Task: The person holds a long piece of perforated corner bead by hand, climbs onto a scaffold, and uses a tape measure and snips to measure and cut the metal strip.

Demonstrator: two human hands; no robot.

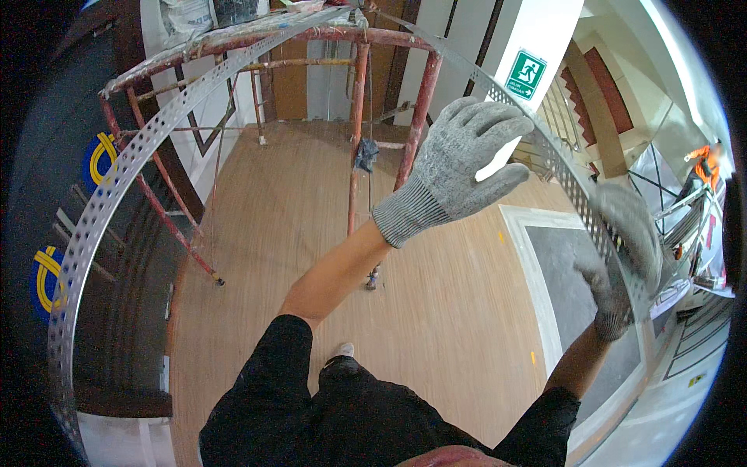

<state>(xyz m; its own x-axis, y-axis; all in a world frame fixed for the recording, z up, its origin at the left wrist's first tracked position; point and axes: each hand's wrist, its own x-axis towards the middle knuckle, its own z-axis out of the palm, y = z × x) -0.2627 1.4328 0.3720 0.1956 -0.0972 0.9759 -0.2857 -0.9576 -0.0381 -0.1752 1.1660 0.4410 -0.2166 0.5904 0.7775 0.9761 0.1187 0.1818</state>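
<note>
Holding perforated metal strip [563, 167]: right hand [636, 233]

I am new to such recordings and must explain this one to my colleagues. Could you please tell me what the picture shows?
There is no machine here. A person wears the camera on the head, looking down, and its wide view bends straight edges. The left hand and right hand are gloved in grey. The left hand is open beside a metal strip with holes; whether it touches is unclear. The right hand is blurred at the same strip, apparently gripping it. A similar strip curves down the picture's left side. Ahead, a red pipe frame stands on the wood-coloured floor, with a whitish bag on top.
</note>
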